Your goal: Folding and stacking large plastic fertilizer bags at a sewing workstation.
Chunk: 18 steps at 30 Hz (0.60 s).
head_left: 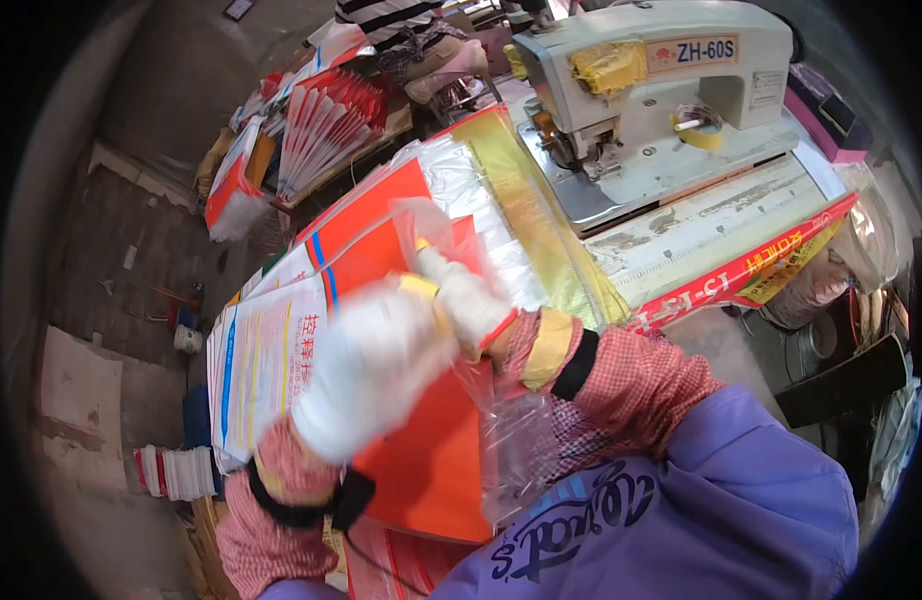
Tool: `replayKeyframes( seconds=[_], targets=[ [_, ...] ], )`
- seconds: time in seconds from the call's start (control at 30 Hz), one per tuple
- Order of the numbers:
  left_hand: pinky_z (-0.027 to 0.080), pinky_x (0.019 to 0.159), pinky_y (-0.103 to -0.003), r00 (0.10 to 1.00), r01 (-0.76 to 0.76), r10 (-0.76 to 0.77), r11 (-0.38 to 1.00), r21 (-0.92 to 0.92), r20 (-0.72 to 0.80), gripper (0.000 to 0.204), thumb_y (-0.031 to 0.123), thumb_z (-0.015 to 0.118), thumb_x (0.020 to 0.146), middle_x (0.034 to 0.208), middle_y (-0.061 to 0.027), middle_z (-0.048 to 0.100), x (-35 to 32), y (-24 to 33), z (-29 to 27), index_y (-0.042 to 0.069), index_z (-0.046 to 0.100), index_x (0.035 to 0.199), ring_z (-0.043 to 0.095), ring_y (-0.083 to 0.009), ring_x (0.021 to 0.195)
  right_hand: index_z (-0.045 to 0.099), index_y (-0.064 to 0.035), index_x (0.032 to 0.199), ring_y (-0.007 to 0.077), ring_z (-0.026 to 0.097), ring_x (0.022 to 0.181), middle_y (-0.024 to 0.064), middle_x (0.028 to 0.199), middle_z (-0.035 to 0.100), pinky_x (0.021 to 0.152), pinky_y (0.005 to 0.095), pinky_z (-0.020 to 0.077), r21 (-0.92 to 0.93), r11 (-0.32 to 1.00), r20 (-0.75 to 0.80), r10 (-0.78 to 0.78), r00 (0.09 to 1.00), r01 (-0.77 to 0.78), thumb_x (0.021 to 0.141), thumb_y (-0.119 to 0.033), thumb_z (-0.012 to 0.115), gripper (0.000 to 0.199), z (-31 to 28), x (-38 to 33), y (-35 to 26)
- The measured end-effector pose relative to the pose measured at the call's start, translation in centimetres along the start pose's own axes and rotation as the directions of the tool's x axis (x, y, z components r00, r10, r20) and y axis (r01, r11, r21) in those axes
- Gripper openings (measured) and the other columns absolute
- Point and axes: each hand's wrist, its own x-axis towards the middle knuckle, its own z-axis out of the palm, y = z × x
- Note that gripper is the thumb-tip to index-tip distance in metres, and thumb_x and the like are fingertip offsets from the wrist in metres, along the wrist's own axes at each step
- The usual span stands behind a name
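My left hand [376,360], in a white glove, is smeared by motion over a red and white printed packaging bag [411,460]; its fingers cannot be made out. Right against it, my right hand [466,300] wears a white glove with yellow tape at the fingers. Its fingers look closed on a clear plastic bag [516,440], whose film flares above the hand and hangs below it. The left hand hides part of this grip. Beneath both hands lies a fanned stack of printed bags [266,360], with white and yellowish translucent liners [526,200] along its right side.
An industrial sewing machine [671,90] stands at the far right on a worn bed with a red printed strip [731,275]. Bundles of folded bags [326,125] lie at the far left. Another person [401,30] sits beyond them. A dark cable [381,570] runs near my left wrist.
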Motion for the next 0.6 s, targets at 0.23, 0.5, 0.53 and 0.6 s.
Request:
replayKeyframes(
  seconds=[0.23, 0.5, 0.53, 0.6],
  targets=[
    [0.04, 0.083, -0.038, 0.999, -0.049, 0.031, 0.685, 0.727, 0.038, 0.046, 0.024, 0.075, 0.054, 0.103, -0.0072, 0.053, 6.2, -6.2, 1.5, 0.007, 0.059, 0.093, 0.051, -0.0258, 0.095, 0.039, -0.0004, 0.121, 0.0365, 0.058, 0.093, 0.0242, 0.096, 0.059, 0.076, 0.0414, 0.0463, -0.118, 0.98, 0.351, 0.189, 0.917, -0.157, 0.071, -0.04, 0.064, 0.068, -1.7, -1.3, -5.3],
    [0.039, 0.087, -0.039, 0.966, -0.1, -0.053, 0.829, 0.55, 0.254, 0.059, 0.018, 0.077, 0.045, 0.107, -0.0078, 0.054, 6.6, -4.8, 0.1, 0.008, 0.058, 0.1, 0.05, -0.0264, 0.099, 0.018, -0.0031, 0.138, 0.0347, 0.052, 0.107, 0.0231, 0.132, 0.037, 0.086, 0.038, 0.0438, -0.043, 0.961, 0.515, 0.256, 0.818, -0.273, 0.068, -0.039, 0.067, 0.093, -4.9, -2.4, -4.8],
    [0.04, 0.085, -0.039, 0.969, -0.11, -0.049, 0.794, 0.597, 0.243, 0.05, 0.016, 0.074, 0.049, 0.104, -0.0075, 0.055, 6.9, -4.9, 0.4, 0.008, 0.059, 0.097, 0.051, -0.0267, 0.096, 0.018, -0.0039, 0.138, 0.0336, 0.048, 0.112, 0.0226, 0.134, 0.035, 0.089, 0.0374, 0.0416, -0.052, 0.966, 0.533, 0.241, 0.811, -0.252, 0.068, -0.038, 0.067, 0.092, -4.8, -2.4, -4.6],
    [0.041, 0.084, -0.039, 0.97, -0.121, -0.047, 0.755, 0.644, 0.239, 0.042, 0.015, 0.071, 0.054, 0.102, -0.0072, 0.056, 7.5, -5.4, 1.2, 0.008, 0.061, 0.094, 0.052, -0.0269, 0.092, 0.019, -0.0046, 0.138, 0.0324, 0.044, 0.117, 0.0221, 0.136, 0.033, 0.092, 0.0369, 0.0395, -0.054, 0.971, 0.552, 0.223, 0.804, -0.232, 0.068, -0.038, 0.067, 0.091, -5.0, -2.5, -4.7]
  ],
)
